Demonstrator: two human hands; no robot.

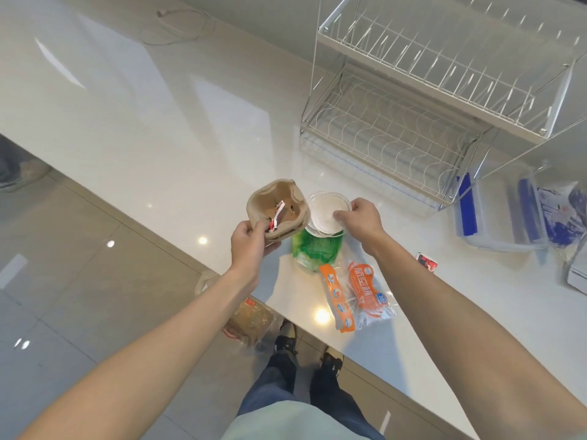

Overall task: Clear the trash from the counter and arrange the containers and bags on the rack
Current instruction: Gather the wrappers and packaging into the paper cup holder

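The left hand [249, 246] is closed around the near edge of a brown pulp cup carrier [279, 209], held above the counter [158, 128] edge. A crumpled red-and-white wrapper [275, 219] lies in the carrier, its lower end under the thumb.

The right hand [360, 219] is partly closed, thumb and fingers pinching the rim of a round white lid [325, 212]. The lid sits on a clear round container that is mostly hidden beneath it (whether lid and container are joined cannot be determined). Carrier and lid are just beside each other.

Below the lid, a green bag [317, 250] lies flat on the counter. Nearer the person lie an orange sleeve [338, 300] and an orange-printed bag [370, 292], side by side, close to the counter edge. A small red packet [426, 262] lies to their right.

The wire rack [413, 100] stands at the far right of the counter; both tiers hold nothing. Right of the rack sits a clear box with blue clips [495, 214], with blue-printed bags [560, 214] beside it. A white cable [178, 27] lies coiled at the far side of the counter.

On the floor, against the counter front, stands a clear bag with brown contents [251, 319], next to the person's shoes.
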